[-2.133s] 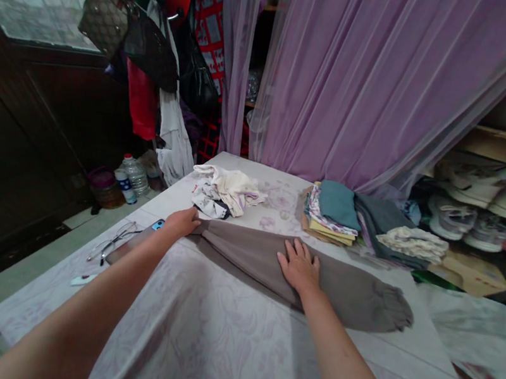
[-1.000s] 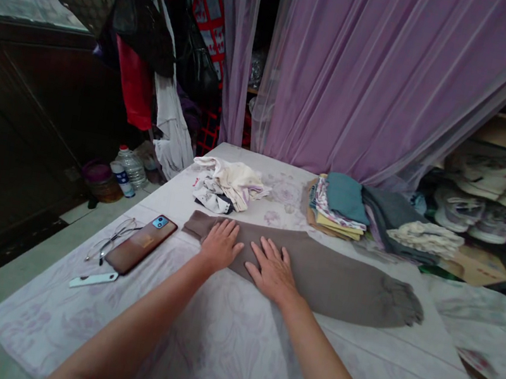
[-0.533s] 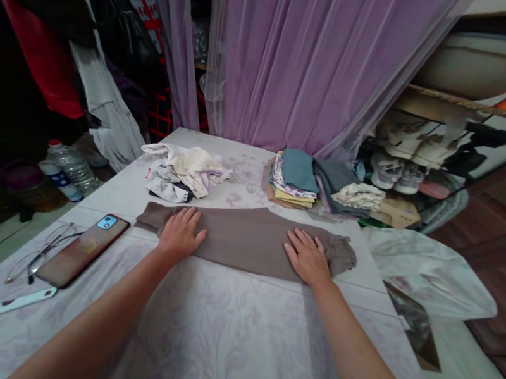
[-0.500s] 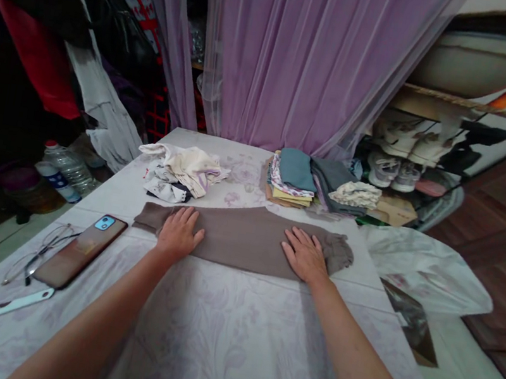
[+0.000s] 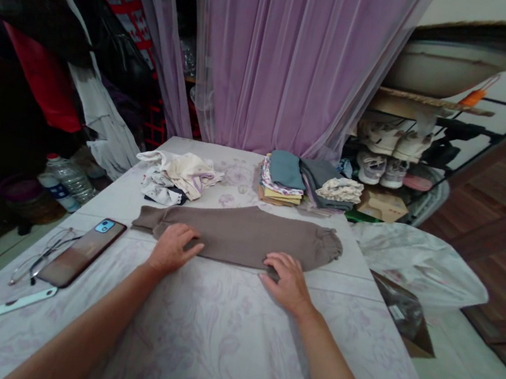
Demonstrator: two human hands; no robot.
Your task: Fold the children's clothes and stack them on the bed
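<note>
A pair of brown pants (image 5: 240, 235) lies folded lengthwise in a long strip across the table. A narrow cuff is at its left end, and gathered cloth at its right end. My left hand (image 5: 172, 248) rests at the near edge, left of the middle, with bent fingers on the cloth and the thumb apart. Over the same edge, right of the middle, my right hand (image 5: 287, 279) curves its fingers onto the cloth. Its thumb is apart from the fingers, in front of the edge. Neither hand is closed on the fabric.
Behind the pants are a crumpled clothes pile (image 5: 183, 175) and a folded stack (image 5: 283, 178) beside grey clothes (image 5: 318, 184). At left lie a phone (image 5: 82, 255), glasses (image 5: 43, 259) and a pale-blue handled tool (image 5: 24, 302). A plastic bag (image 5: 423, 268) stands beyond the right edge.
Both hands have drawn back from lying flat on the pants to the near edge, their fingers now curled. My right hand has also shifted left. The view has moved slightly.
</note>
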